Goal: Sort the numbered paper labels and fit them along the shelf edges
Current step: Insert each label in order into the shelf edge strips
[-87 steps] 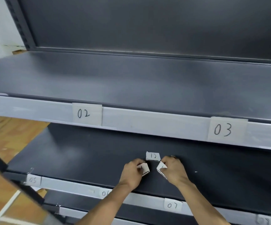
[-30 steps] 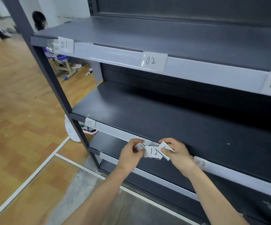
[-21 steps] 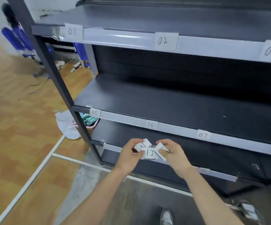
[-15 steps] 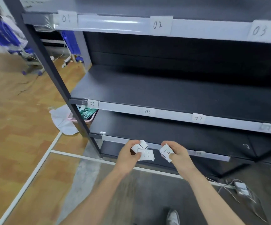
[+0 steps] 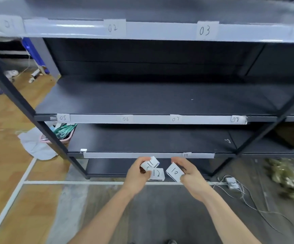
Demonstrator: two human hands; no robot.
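Head view looks down at a dark metal shelving unit (image 5: pixel 142 97). The left hand (image 5: pixel 136 174) pinches two loose paper labels between thumb and curled fingers: the label marked 11 (image 5: pixel 150 163) and, overlapping it on the near side, the label marked 12 (image 5: pixel 157 173). The right hand (image 5: pixel 191 175) grips the label marked 10 (image 5: pixel 174 171), which is tilted, with fingers curled over its far edge. The hands are near each other but apart, just in front of and below the bottom edge strip (image 5: pixel 125 155), where label 09 (image 5: pixel 186 154) sits towards the right. Along the middle edge strip (image 5: pixel 151 119) label 05 (image 5: pixel 63 118), label 06 (image 5: pixel 125 119), label 07 (image 5: pixel 175 119) and label 08 (image 5: pixel 235 119) run left to right. The top edge strip (image 5: pixel 160 30) carries label 02 (image 5: pixel 114 28) and label 03 (image 5: pixel 206 30); a blurred label (image 5: pixel 10 24) at its left end cannot be read. A pink basket (image 5: pixel 61 139) stands on the floor behind the left post, with white cloth (image 5: pixel 35 146) beside it. A power strip (image 5: pixel 231 183) with cables lies on the floor at the right.
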